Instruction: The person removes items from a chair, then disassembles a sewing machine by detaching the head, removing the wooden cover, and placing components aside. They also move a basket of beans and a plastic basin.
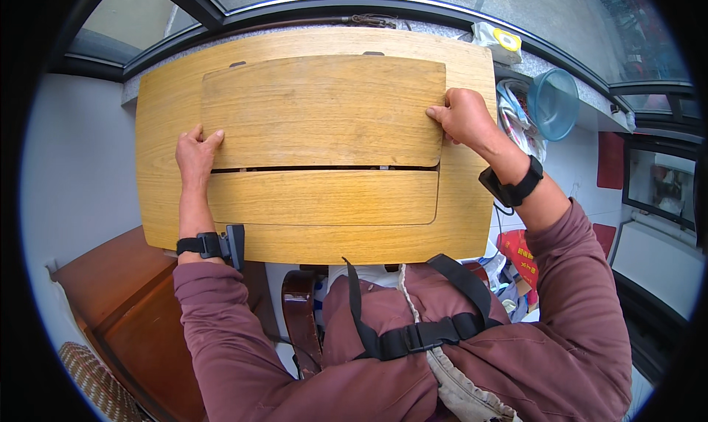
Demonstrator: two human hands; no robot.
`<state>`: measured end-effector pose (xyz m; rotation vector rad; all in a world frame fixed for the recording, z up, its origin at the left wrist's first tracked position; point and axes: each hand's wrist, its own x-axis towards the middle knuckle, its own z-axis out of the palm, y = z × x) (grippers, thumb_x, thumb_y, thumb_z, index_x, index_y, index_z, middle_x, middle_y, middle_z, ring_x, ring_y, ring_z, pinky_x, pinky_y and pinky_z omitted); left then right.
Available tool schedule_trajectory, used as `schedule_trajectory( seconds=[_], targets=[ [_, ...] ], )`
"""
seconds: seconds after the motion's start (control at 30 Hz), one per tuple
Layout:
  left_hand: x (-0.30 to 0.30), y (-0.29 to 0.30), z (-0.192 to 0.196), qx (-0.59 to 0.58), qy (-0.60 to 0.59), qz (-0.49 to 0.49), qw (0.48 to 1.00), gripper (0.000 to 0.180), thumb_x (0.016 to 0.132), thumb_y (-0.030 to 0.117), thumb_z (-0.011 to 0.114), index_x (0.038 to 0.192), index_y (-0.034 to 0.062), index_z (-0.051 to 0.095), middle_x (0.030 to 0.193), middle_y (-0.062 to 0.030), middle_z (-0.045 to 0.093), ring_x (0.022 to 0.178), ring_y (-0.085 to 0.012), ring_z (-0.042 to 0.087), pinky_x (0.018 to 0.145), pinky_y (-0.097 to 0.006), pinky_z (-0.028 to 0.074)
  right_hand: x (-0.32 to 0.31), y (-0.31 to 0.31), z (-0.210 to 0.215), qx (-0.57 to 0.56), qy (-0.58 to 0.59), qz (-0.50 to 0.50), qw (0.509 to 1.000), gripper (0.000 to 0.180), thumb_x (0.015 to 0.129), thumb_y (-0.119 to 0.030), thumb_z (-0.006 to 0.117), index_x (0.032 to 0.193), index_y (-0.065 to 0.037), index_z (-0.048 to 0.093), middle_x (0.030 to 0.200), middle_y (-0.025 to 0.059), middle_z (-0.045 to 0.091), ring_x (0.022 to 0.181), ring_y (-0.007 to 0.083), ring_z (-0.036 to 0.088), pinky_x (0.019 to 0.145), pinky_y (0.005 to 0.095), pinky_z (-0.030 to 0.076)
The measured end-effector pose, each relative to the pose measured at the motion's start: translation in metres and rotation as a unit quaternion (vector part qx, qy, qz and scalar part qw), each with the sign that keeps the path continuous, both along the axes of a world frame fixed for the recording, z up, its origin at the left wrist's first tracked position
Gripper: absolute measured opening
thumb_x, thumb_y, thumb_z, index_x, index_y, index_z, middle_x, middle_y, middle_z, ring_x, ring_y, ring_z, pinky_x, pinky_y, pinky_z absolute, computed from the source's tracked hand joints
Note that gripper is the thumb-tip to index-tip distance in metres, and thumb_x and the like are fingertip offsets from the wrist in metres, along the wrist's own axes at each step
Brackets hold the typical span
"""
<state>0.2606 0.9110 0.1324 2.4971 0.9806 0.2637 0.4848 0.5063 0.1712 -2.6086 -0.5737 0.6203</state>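
Observation:
A rectangular wooden panel (324,109) with rounded corners lies over the middle of the wooden table (166,138). At its left edge is my left hand (195,154), thumb and fingers closed on the side. My right hand (466,117) pinches the right edge, its thumb on top and the other fingers partly hidden. In front of this panel, a second, narrower wooden panel (324,197) sits level in the tabletop. Between the two panels runs a dark gap (317,168), with a small metal piece showing in it. The underside of the held panel is out of sight.
Beyond the table runs a windowsill with a tissue pack (497,43). A blue translucent basin (553,103) stands at the right beside crumpled cloth (520,120). At the lower left is a brown wooden bench (147,315). A red bag (521,258) lies below the table's right side.

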Motion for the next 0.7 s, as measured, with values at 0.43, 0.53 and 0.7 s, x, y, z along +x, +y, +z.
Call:
schedule_trajectory(
  seconds=[0.43, 0.53, 0.7],
  targets=[
    [0.002, 0.001, 0.002, 0.044, 0.073, -0.005, 0.996, 0.036, 0.073, 0.024, 0.078, 0.084, -0.0064, 0.062, 0.078, -0.0179, 0.054, 0.074, -0.0306, 0.055, 0.068, -0.042, 0.045, 0.007, 0.009, 0.026, -0.147, 0.102, 0.03, 0.983, 0.033, 0.083, -0.03, 0.068, 0.078, 0.003, 0.069, 0.077, 0.0245, 0.067, 0.077, 0.0361, 0.067, 0.07, 0.042, 0.054],
    [0.002, 0.005, 0.004, 0.0, 0.102, 0.011, 0.995, 0.035, 0.074, 0.022, 0.077, 0.084, -0.0073, 0.061, 0.079, -0.0184, 0.055, 0.073, -0.0316, 0.056, 0.067, -0.042, 0.046, 0.007, 0.014, 0.029, -0.18, -0.044, 0.143, 0.972, 0.03, 0.083, -0.029, 0.067, 0.077, 0.001, 0.068, 0.083, 0.0235, 0.067, 0.081, 0.036, 0.067, 0.072, 0.0432, 0.053],
    [-0.003, 0.006, -0.002, 0.012, 0.052, -0.005, 0.999, 0.03, 0.075, 0.02, 0.075, 0.079, -0.0054, 0.06, 0.072, -0.0146, 0.053, 0.068, -0.0275, 0.053, 0.063, -0.039, 0.044, 0.013, 0.03, 0.021, -0.061, -0.207, 0.146, 0.965, 0.026, 0.083, -0.024, 0.066, 0.082, 0.001, 0.067, 0.09, 0.0203, 0.066, 0.085, 0.0379, 0.064, 0.074, 0.045, 0.051]
  ],
)
